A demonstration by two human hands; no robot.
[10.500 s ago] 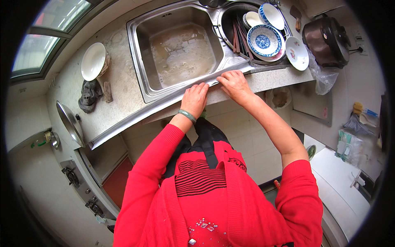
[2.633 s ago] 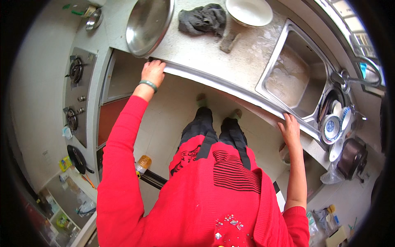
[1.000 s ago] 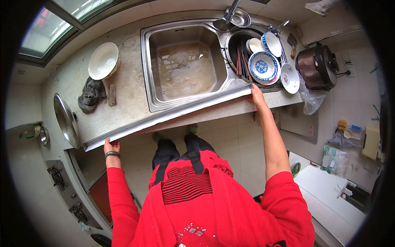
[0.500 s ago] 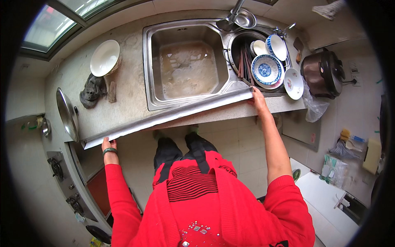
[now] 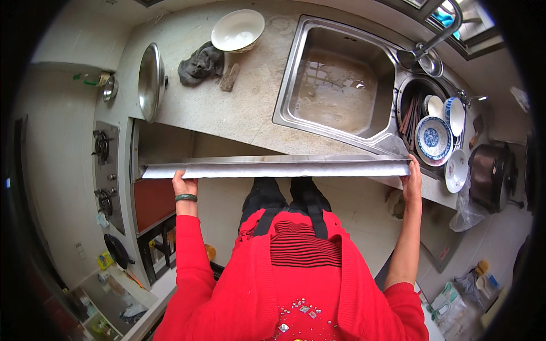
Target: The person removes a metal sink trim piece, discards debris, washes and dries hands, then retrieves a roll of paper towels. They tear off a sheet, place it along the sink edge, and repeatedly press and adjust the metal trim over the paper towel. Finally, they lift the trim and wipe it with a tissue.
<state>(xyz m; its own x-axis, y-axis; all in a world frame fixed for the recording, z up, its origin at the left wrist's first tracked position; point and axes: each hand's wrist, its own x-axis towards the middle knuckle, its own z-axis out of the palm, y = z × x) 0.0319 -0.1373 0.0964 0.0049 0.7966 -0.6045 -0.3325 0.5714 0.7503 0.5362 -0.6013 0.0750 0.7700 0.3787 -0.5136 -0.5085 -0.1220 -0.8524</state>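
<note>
A long, narrow silver-white strip (image 5: 284, 170), seemingly metal, spans the space between my two hands, just off the counter's front edge. My left hand (image 5: 185, 187), with a dark green bangle at the wrist, grips it near its left end. At its right end, beside the sink corner, my right hand (image 5: 412, 179) has fingers and thumb closed on it. The strip runs almost level in front of my body. Behind it lies the stone-like counter (image 5: 250, 113) with a steel sink (image 5: 284, 96) holding a little cloudy water.
Patterned bowls (image 5: 433, 139) and chopsticks (image 5: 408, 122) crowd the round basin at right, near a dark rice cooker (image 5: 492, 170). A white bowl (image 5: 238, 31), a grey rag (image 5: 200, 65) and a round metal lid (image 5: 150, 82) stand on the counter. The gas stove (image 5: 108, 176) is at left.
My view has turned left, so the sink sits farther right. The strip, slanted along the counter edge before, is now nearly level and partly away from it. Both hands still hold it.
</note>
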